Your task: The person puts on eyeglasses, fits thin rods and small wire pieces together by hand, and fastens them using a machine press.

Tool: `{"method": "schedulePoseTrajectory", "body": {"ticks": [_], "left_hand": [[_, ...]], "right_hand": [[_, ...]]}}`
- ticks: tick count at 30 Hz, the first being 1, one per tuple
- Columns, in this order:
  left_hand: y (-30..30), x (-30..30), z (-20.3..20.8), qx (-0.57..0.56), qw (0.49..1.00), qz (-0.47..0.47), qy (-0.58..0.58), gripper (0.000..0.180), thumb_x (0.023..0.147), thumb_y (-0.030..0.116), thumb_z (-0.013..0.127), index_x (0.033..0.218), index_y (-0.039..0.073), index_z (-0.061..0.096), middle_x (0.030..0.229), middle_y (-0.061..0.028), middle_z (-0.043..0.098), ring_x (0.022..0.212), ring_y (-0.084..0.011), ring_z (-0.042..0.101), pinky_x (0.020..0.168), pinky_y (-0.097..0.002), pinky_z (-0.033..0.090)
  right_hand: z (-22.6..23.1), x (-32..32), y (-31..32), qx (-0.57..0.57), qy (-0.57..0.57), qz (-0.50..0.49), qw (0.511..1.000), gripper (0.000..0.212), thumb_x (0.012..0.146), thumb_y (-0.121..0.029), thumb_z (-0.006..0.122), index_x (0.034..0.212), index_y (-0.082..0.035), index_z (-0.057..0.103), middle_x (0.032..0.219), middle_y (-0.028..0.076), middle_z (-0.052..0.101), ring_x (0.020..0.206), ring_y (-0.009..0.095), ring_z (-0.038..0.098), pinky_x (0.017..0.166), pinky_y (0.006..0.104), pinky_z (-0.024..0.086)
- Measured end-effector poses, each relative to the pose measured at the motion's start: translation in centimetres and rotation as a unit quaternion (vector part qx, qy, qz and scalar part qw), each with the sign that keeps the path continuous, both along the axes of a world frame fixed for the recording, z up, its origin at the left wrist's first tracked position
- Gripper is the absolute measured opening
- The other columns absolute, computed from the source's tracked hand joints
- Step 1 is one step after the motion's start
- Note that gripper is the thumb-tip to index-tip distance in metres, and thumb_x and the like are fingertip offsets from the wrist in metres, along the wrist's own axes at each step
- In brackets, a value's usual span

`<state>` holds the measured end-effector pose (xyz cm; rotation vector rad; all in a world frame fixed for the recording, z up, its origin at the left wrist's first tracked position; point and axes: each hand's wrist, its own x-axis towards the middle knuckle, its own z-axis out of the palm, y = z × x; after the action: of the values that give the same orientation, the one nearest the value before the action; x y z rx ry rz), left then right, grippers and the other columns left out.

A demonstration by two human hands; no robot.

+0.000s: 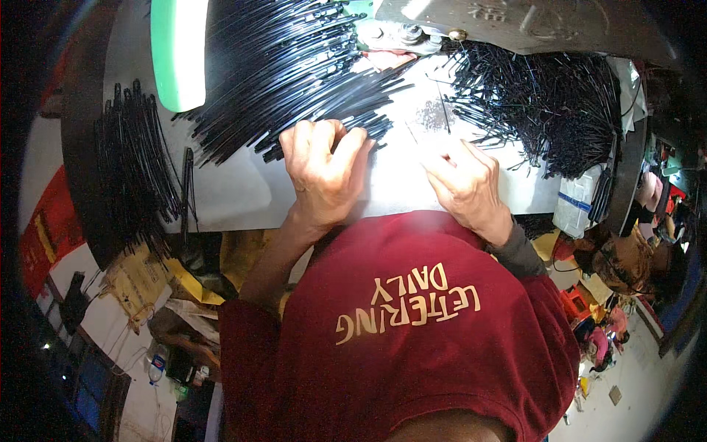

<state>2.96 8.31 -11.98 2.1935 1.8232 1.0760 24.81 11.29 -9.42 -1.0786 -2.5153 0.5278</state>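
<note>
Long, thin black strips (280, 66) lie in a wide slanting layer on the white worktop. My left hand (324, 166) is closed over the near edge of this layer, fingers curled among the strips, whose ends poke out to its right. To the right, my right hand (465, 180) hovers over the bright worktop with thumb and fingers pinched together. Whatever is in that pinch is too small and glare-washed to make out. Beyond this hand spreads a tangled heap of black pieces (545, 96) with bent ends.
A green-edged lamp (179, 51) hangs over the left side. Metal machine parts (401, 33) stand at the back. Another bundle of black strips (136, 162) lies at the left edge. A white block with a blue band (578, 202) sits at the near right edge.
</note>
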Motion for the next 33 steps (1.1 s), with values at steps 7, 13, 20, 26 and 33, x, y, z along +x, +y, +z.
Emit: {"method": "schedulePoseTrajectory", "body": {"ticks": [7, 13, 20, 26, 33], "left_hand": [[0.2, 0.0, 0.0, 0.003, 1.0, 0.0, 0.003, 0.026, 0.064, 0.011, 0.08, 0.086, 0.011, 0.067, 0.078, -0.0026, 0.055, 0.072, -0.0208, 0.05, 0.07, -0.0359, 0.034], [0.2, 0.0, 0.0, 0.006, 1.0, -0.008, -0.006, 0.026, 0.064, 0.009, 0.079, 0.086, 0.011, 0.067, 0.078, -0.0029, 0.055, 0.073, -0.021, 0.05, 0.071, -0.036, 0.034], [0.1, -0.1, 0.1, 0.0, 1.0, -0.013, -0.003, 0.024, 0.065, 0.009, 0.079, 0.086, 0.01, 0.067, 0.079, -0.0035, 0.056, 0.073, -0.0215, 0.05, 0.07, -0.0365, 0.034], [0.1, 0.0, 0.0, 0.002, 1.0, -0.006, 0.001, 0.023, 0.064, 0.011, 0.079, 0.084, 0.011, 0.067, 0.079, -0.0035, 0.056, 0.073, -0.0215, 0.051, 0.07, -0.0362, 0.034], [0.1, 0.2, 0.4, -0.013, 1.0, -0.004, -0.009, 0.024, 0.064, 0.013, 0.08, 0.084, 0.011, 0.067, 0.079, -0.0034, 0.056, 0.074, -0.0215, 0.051, 0.07, -0.0369, 0.034]], "right_hand": [[0.7, 3.4, -1.3, -0.043, -0.019, -0.042, 0.998, 0.021, 0.068, 0.001, 0.071, 0.088, -0.006, 0.07, 0.075, 0.007, 0.059, 0.064, 0.022, 0.059, 0.055, 0.0332, 0.047], [1.0, 5.1, -1.0, -0.043, -0.021, -0.077, 0.996, 0.021, 0.067, 0.001, 0.067, 0.087, -0.006, 0.068, 0.077, 0.009, 0.056, 0.066, 0.026, 0.058, 0.057, 0.035, 0.049], [1.5, 4.7, 2.8, 0.059, -0.03, -0.057, 0.996, 0.022, 0.07, 0.001, 0.066, 0.092, -0.003, 0.068, 0.081, 0.009, 0.058, 0.067, 0.025, 0.06, 0.059, 0.0344, 0.05], [-1.4, 1.1, 5.3, 0.087, 0.006, -0.021, 0.996, 0.023, 0.075, -0.002, 0.068, 0.098, -0.001, 0.067, 0.082, 0.012, 0.06, 0.062, 0.024, 0.059, 0.055, 0.0356, 0.048], [-4.7, 0.2, 4.0, 0.138, -0.006, -0.091, 0.986, 0.013, 0.079, -0.01, 0.064, 0.091, -0.005, 0.065, 0.089, 0.009, 0.062, 0.075, 0.028, 0.058, 0.061, 0.0368, 0.047]]}}
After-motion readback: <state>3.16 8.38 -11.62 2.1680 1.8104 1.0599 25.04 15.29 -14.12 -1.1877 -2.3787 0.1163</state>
